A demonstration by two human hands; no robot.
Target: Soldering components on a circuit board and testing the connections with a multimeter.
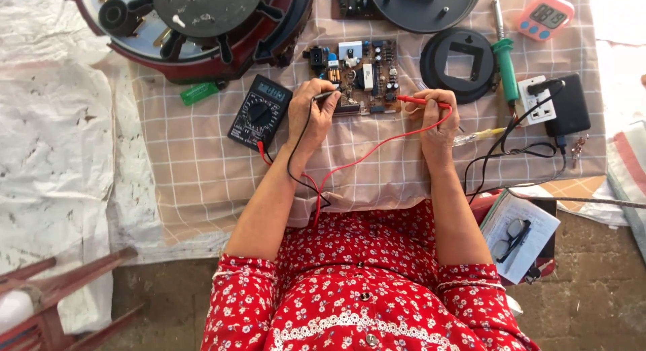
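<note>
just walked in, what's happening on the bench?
A person in a red floral top is probing a circuit board on a checked cloth. The left hand holds the black probe at the board's front edge; the right hand holds the red probe at its right side. Both leads run to a black multimeter beside the left hand. A green-handled soldering iron lies to the right.

Two probes [326, 94] [412, 100] – one multimeter [260, 111] – one circuit board [356, 75].
</note>
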